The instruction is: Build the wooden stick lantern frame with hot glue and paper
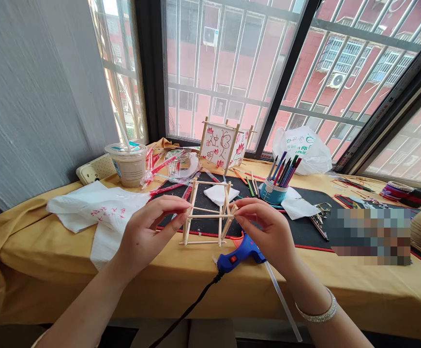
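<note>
A small frame of thin wooden sticks (210, 212) stands on the edge of a black mat (305, 229). My left hand (148, 232) pinches the left end of a horizontal stick on the frame. My right hand (264, 227) pinches the same stick's right end at the frame's right post. A blue glue gun (241, 253) lies on the yellow cloth just below my right hand, its black cord trailing down toward me and a clear glue stick poking out behind it.
A finished paper lantern (223, 145) with red drawings stands by the window. A cup of coloured pens (278, 181), a lidded drink cup (128, 164), white paper sheets (97, 208), a plastic bag (303, 147), red sticks and scissors (319, 217) lie around.
</note>
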Available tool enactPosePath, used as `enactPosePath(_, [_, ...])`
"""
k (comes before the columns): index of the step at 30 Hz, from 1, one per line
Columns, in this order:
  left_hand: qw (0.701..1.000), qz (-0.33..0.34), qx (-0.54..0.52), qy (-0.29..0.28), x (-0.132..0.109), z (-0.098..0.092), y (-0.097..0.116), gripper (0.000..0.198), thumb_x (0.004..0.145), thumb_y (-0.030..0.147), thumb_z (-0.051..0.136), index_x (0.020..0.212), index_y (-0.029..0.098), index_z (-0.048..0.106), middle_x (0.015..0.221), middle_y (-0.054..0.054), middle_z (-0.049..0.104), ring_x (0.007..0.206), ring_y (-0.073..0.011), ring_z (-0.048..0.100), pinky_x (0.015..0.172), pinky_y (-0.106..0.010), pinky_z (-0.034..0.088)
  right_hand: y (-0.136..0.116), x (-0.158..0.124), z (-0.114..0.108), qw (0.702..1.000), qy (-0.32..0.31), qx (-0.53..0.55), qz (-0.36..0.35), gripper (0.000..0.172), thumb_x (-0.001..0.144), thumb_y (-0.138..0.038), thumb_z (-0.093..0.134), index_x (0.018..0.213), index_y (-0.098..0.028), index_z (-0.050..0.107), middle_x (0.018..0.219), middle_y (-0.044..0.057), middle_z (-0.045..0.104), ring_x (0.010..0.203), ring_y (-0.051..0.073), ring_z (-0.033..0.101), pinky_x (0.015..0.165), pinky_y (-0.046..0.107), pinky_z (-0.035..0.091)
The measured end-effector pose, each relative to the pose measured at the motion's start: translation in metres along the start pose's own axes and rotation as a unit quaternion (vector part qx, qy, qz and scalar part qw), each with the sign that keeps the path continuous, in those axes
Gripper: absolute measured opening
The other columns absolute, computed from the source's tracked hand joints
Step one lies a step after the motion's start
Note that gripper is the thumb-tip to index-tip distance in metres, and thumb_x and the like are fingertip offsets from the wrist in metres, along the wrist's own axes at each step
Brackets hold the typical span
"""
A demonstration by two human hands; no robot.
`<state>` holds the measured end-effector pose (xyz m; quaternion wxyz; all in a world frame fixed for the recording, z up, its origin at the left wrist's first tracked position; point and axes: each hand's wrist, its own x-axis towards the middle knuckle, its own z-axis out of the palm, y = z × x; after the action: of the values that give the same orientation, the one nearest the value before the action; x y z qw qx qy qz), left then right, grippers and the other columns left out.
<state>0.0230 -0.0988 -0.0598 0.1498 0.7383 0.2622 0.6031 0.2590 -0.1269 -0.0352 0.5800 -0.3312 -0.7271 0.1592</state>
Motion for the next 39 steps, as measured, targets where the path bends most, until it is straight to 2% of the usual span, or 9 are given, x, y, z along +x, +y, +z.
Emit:
enactPosePath(4, [1.000,-0.004,-0.016,0.005,-0.002,-0.001,-0.001,0.019,0.085,0.014,0.064,0.097,0.029,0.066,0.099,0.003,0.067,0.098,-0.0109,0.062,0.088,-0.020,0.053,0.002,-0.002,0.003,0.999,0.003,0.030,0.023,0.014,0.081,-0.011,0.064,0.081,-0.023,0.072,0.095,0.006,0.071,0.090,0.018,0.069,0.074,0.029,0.061])
enactPosePath(8, [1.000,-0.007,-0.019,0.009,0.000,-0.001,0.000,0.021,0.085,0.013,0.064,0.098,0.030,0.066,0.099,0.005,0.067,0.098,-0.0084,0.062,0.089,-0.015,0.051,0.003,-0.002,0.005,0.993,-0.003,0.086,0.083,0.009,0.080,-0.016,0.067,0.079,-0.024,0.072,0.095,0.005,0.070,0.093,0.018,0.068,0.077,0.029,0.060])
enactPosePath(13, [1.000,-0.007,-0.024,0.003,0.002,-0.002,0.002,0.020,0.085,0.013,0.064,0.096,0.029,0.067,0.098,0.005,0.067,0.097,-0.0084,0.063,0.089,-0.015,0.052,-0.003,0.001,0.004,0.978,0.006,0.136,0.160,0.003,0.074,-0.020,0.073,0.073,-0.022,0.072,0.089,0.004,0.073,0.087,0.018,0.070,0.075,0.029,0.060])
enactPosePath(17, [1.000,-0.009,-0.024,-0.001,0.002,-0.002,0.003,0.018,0.084,0.015,0.065,0.095,0.029,0.067,0.097,0.004,0.068,0.095,-0.0097,0.064,0.086,-0.016,0.054,-0.006,0.003,0.004,0.959,0.037,0.175,0.221,0.010,0.067,-0.020,0.079,0.072,-0.022,0.071,0.086,0.003,0.076,0.084,0.019,0.072,0.073,0.029,0.061])
enactPosePath(20, [1.000,-0.010,-0.020,-0.002,0.004,-0.002,0.003,0.017,0.084,0.016,0.065,0.095,0.028,0.068,0.097,0.003,0.069,0.093,-0.0099,0.064,0.086,-0.016,0.053,-0.004,0.004,0.004,0.951,0.032,0.185,0.246,0.008,0.065,-0.021,0.080,0.068,-0.021,0.072,0.088,0.004,0.076,0.086,0.020,0.071,0.075,0.029,0.060])
enactPosePath(31, [1.000,-0.010,-0.020,0.013,0.006,-0.002,0.007,0.015,0.083,0.016,0.066,0.092,0.028,0.069,0.095,0.004,0.070,0.092,-0.0101,0.066,0.085,-0.016,0.054,-0.007,0.007,0.002,0.955,0.008,0.169,0.244,0.009,0.064,-0.022,0.080,0.062,-0.020,0.072,0.086,0.005,0.072,0.083,0.019,0.068,0.075,0.030,0.058])
enactPosePath(35, [1.000,-0.014,-0.027,0.006,0.007,-0.001,0.006,0.013,0.083,0.017,0.066,0.092,0.027,0.068,0.094,0.003,0.069,0.093,-0.0107,0.065,0.085,-0.017,0.054,-0.007,0.007,0.001,0.957,0.006,0.168,0.238,0.011,0.065,-0.024,0.080,0.062,-0.020,0.070,0.086,0.004,0.071,0.082,0.018,0.068,0.076,0.031,0.057])
enactPosePath(39, [0.999,-0.031,-0.027,-0.009,0.005,-0.001,0.007,0.011,0.086,0.022,0.063,0.096,0.026,0.066,0.096,0.001,0.067,0.089,-0.0119,0.066,0.079,-0.018,0.057,-0.007,0.007,0.001,0.960,0.002,0.175,0.218,0.010,0.067,-0.024,0.079,0.068,-0.021,0.070,0.089,0.004,0.072,0.085,0.018,0.068,0.078,0.030,0.058])
